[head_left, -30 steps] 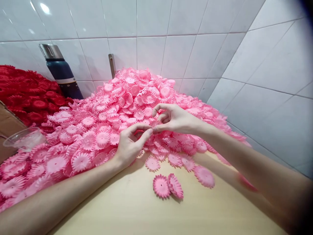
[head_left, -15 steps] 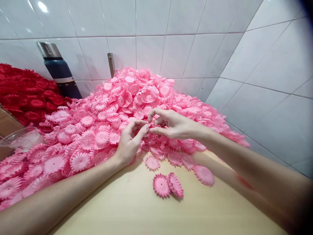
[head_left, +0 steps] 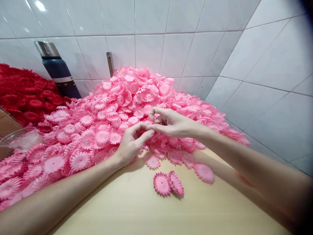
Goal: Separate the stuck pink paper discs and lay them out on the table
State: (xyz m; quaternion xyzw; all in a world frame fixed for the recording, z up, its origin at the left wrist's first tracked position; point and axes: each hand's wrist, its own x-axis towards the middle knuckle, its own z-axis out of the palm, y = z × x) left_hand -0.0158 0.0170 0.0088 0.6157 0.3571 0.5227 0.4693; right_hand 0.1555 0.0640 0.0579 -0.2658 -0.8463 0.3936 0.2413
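My left hand (head_left: 130, 143) and my right hand (head_left: 171, 123) meet at the fingertips, just above the front of a big heap of pink scalloped discs (head_left: 102, 137). The left fingers are pinched together, the thumb lying near the right thumb. My right index finger curls above its outstretched thumb. Whatever lies between the fingertips is too small or hidden to make out. Below the hands, two pink discs lean together, one flat (head_left: 161, 183) and one tilted (head_left: 176, 183), on the pale tabletop (head_left: 127, 209).
Behind the heap stand a dark blue bottle (head_left: 60, 71) and a metal bracket (head_left: 110, 63) against the tiled wall (head_left: 151, 49). At the left are a red heap (head_left: 26, 94), a clear plastic cup (head_left: 23, 140) and a cardboard box (head_left: 8, 127). Another pink disc (head_left: 204, 173) lies right.
My left thumb has straightened and shifted right. My right thumb now reaches farther left, over the left fingertips. The camera view has shifted slightly.
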